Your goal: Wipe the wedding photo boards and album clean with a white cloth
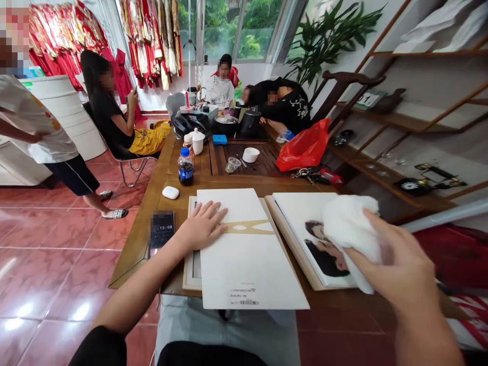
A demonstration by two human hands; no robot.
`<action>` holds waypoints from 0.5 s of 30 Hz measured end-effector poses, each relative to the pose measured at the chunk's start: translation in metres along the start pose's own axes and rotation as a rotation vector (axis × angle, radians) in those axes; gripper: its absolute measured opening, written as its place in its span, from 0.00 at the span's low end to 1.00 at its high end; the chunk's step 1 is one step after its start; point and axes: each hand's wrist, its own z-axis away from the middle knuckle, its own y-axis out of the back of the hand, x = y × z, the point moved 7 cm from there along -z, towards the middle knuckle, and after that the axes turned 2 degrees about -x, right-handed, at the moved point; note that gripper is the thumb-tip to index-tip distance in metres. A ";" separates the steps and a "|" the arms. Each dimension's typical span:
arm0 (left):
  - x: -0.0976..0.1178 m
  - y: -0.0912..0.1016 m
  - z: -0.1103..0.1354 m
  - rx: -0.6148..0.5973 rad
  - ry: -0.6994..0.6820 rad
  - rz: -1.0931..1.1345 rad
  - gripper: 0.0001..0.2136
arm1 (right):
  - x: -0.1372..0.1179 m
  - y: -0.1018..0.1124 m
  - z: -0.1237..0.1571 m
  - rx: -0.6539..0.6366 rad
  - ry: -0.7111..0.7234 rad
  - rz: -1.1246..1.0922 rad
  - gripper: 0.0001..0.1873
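Observation:
My left hand (205, 223) lies flat, fingers spread, on the upper left of a white board (251, 264) with a tan printed band and a barcode near its lower edge. That board rests on a light wooden frame (189, 274), which sticks out at its left side. On the right, my right hand (396, 254) is wrapped round a wad of white cloth or tissue (353, 221). The wad is over a second frame or album (293, 244) carrying a portrait picture (328, 254), and covers part of it. Whether it touches the picture, I cannot tell.
On the wooden table (141, 274) are a phone (162, 231), a white earbud case (170, 192), a cola bottle (185, 168), a white bowl (250, 154), a red plastic bag (305, 147) and keys (312, 174). Several people sit or stand beyond. Shelves (419, 127) line the right.

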 end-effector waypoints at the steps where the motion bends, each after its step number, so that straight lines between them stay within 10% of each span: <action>1: 0.001 -0.001 0.001 0.009 0.007 -0.001 0.24 | -0.010 0.010 0.002 0.031 0.015 -0.055 0.37; 6: 0.003 -0.006 0.004 0.019 0.050 -0.030 0.24 | -0.088 0.038 0.022 0.094 0.284 -0.166 0.42; 15: 0.009 -0.006 0.005 -0.005 0.082 -0.060 0.25 | -0.161 -0.027 0.052 -0.326 0.470 -0.131 0.51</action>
